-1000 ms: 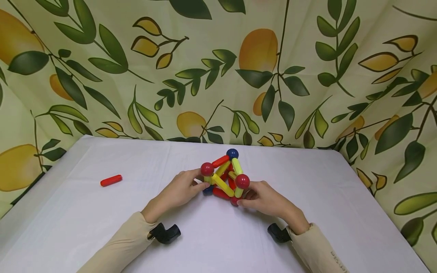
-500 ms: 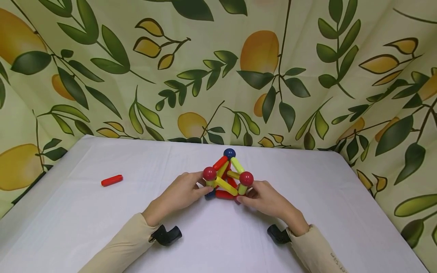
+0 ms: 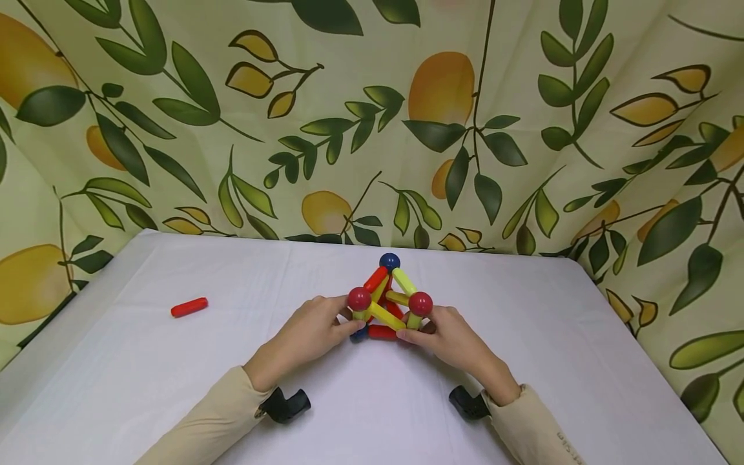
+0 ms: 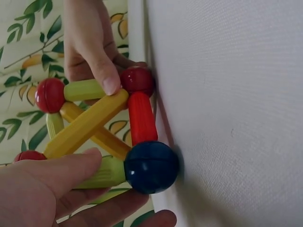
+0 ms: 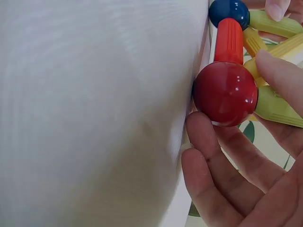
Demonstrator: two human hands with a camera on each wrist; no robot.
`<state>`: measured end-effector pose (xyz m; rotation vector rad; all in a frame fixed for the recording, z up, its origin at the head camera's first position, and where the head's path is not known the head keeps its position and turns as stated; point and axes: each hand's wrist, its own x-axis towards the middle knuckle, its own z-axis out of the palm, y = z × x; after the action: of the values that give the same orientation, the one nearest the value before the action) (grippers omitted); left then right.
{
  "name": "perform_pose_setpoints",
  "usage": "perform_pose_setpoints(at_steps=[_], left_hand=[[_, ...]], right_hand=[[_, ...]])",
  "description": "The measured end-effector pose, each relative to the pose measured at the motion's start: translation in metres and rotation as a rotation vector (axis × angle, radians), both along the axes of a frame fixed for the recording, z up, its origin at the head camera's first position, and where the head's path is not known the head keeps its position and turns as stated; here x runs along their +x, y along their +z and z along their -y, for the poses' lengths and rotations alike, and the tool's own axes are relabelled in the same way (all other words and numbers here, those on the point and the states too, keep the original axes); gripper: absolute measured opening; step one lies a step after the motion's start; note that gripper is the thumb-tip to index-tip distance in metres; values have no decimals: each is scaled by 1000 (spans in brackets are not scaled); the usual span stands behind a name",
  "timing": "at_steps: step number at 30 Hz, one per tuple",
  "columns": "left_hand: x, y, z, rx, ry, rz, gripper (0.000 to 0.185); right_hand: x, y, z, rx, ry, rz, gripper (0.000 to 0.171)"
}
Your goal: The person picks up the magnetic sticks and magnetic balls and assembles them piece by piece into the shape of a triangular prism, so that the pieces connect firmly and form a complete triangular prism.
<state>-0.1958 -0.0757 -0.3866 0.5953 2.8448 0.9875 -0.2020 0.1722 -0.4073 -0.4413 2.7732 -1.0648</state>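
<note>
A frame built of toy magnetic rods and balls (image 3: 386, 316) stands on the white-covered table, between both hands. Its rods are red, yellow and light green. A blue ball (image 3: 390, 261) tops the far corner; red balls (image 3: 359, 299) cap the near uprights. My left hand (image 3: 314, 326) pinches the left light green upright (image 4: 109, 171), just above a lower blue ball (image 4: 151, 167). On the other side, my right hand (image 3: 453, 336) grips the right upright (image 5: 279, 106); its thumb lies by the yellow diagonal and its fingers curl under the lower red ball (image 5: 226, 94).
A loose red rod (image 3: 189, 307) lies on the left part of the table (image 3: 116, 387). Behind the table hangs a curtain (image 3: 360, 161) printed with fruit and leaves. Black wrist mounts (image 3: 285, 405) stick out from both beige sleeves.
The frame has turned slightly and shifted: its far blue ball moved left, its near red balls right. Both hands kept hold, the left moving a little right with it.
</note>
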Motion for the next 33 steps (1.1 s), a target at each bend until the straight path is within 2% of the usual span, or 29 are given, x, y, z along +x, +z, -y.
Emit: perform_pose_setpoints(at_steps=[4, 8, 17, 23, 27, 33], left_hand=[[1, 0, -1, -13, 3, -22, 27], [0, 0, -1, -10, -3, -11, 28], [-8, -1, 9, 40, -50, 80, 31], [-13, 1, 15, 21, -94, 108, 32], [-16, 2, 22, 6, -117, 90, 27], [-14, 4, 33, 38, -115, -5, 25]], right_hand=[[0, 0, -1, -5, 21, -7, 33], [0, 0, -2, -11, 47, -7, 35], [1, -1, -2, -19, 85, -5, 39], [1, -2, -1, -28, 83, -2, 42], [1, -2, -1, -31, 67, 11, 41], [1, -2, 0, -26, 52, 25, 39]])
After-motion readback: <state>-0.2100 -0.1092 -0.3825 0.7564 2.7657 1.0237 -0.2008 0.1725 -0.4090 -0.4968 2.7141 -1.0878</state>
